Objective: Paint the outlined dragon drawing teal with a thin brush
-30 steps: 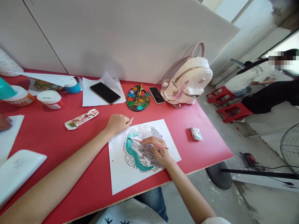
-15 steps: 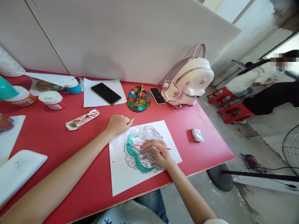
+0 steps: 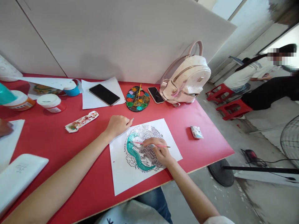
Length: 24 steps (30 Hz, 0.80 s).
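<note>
Line drawing (image 3: 141, 158) of a scaled, coiling creature lies on its white sheet on the red table (image 3: 207, 147) right in front of you, its long curved body coloured turquoise and much of the rest bare outline. Your right hand (image 3: 161, 151) hovers over it, grasping a thin pink paintbrush (image 3: 136, 142) between thumb and fingers, the tip at the upper part of the turquoise body. Your left hand (image 3: 118, 125) rests at the sheet's upper left edge, fingers curled under and thumb out; whether it clasps anything cannot be told. Beyond the sheet sits your paint-filled palette (image 3: 137, 105), a yellow brush (image 3: 139, 91) across it, with a phone (image 3: 156, 95) just beside it and a pale backpack (image 3: 189, 79) next to that. To your left lies a paint-smeared strip (image 3: 81, 122); to your right, a small packet (image 3: 196, 132).
</note>
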Tool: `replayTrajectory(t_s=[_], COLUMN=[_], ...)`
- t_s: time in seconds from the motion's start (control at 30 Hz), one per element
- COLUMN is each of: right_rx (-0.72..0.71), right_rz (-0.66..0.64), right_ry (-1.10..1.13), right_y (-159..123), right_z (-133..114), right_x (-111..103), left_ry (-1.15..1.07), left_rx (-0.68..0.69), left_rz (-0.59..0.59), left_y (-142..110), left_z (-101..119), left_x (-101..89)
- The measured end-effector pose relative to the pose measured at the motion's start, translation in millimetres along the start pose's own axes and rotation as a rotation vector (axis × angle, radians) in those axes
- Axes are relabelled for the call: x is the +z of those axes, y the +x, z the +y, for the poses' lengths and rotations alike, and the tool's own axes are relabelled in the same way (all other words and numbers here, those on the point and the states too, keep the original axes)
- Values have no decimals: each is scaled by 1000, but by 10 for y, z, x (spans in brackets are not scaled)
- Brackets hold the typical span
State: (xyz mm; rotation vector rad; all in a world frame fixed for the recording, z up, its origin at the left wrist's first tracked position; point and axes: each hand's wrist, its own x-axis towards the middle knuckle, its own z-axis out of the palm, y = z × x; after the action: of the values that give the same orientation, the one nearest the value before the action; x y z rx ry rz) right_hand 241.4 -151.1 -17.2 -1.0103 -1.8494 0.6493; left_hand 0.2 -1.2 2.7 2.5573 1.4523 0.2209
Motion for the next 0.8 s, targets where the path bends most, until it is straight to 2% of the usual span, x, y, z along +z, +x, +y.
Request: replayTrajectory(t_s=[0.07,0.17,0.3,0.43,0.57,0.7,0.8], right_rx=[6,88,65,142,113,148,131], right_rz=[5,108,36,128,72,198,118], right_ry=[1,-26,14,-29,13,-18,41], right_y=[-7,-24,-34,-32,-21,-4,-2], right_z=[12,19,3,-22,-31,-25,-20], right_x=[2,-8,-22,-25,-16,4,21], left_ry=[7,0,10,50,65,59,67], left_rx=[-2,11,16,6,-6,5,3], left_rz=[-6,-11,-4,-25,-46,-51,-36], left_y=[0,4,13,22,13,-8,-20], left_z=[7,-2,-13,18,50,48,39], left_x=[-6,-5,0,-22,-66,-87,-70])
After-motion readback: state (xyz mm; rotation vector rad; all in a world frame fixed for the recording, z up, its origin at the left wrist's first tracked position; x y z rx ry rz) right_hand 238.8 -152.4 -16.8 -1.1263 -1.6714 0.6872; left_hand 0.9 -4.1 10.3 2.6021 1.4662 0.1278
